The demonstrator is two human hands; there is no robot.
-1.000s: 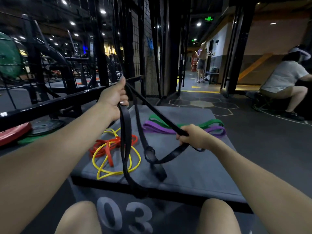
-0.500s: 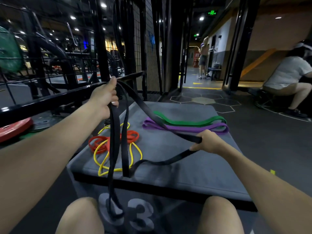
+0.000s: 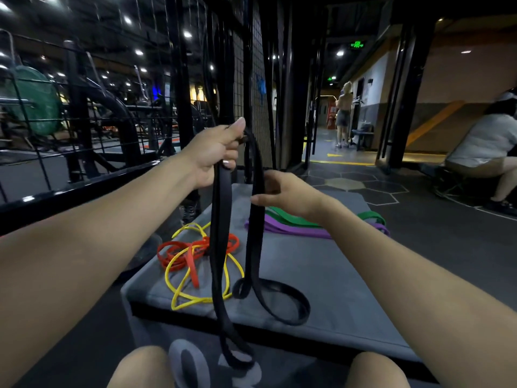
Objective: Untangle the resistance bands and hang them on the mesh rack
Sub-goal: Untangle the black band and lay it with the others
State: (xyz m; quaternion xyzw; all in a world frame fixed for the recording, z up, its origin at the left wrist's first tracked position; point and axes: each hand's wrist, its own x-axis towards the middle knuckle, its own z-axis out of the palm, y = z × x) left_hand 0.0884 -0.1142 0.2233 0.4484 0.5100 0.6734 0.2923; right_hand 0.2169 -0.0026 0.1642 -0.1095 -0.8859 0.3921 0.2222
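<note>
My left hand [image 3: 215, 152] is raised and grips the top of a black resistance band [image 3: 218, 247], which hangs in long loops down to the grey padded box [image 3: 321, 289] and over its front edge. My right hand [image 3: 285, 191] pinches one hanging strand just below the left hand. On the box lie a yellow band [image 3: 179, 273] tangled with an orange band [image 3: 193, 247], and a purple band [image 3: 293, 231] beside a green band [image 3: 296, 219]. The black mesh rack [image 3: 251, 88] stands upright just behind the box.
A black rail [image 3: 75, 189] and gym frames fill the left side, with a green weight plate [image 3: 33, 102]. A seated person [image 3: 486, 152] is at the right, another person [image 3: 343, 113] stands in the far doorway. My knees [image 3: 140, 368] are at the bottom.
My right hand let the band slacken and moved up and left to the strand near my left hand. The left hand rose higher; the band now hangs straight instead of stretched sideways.
</note>
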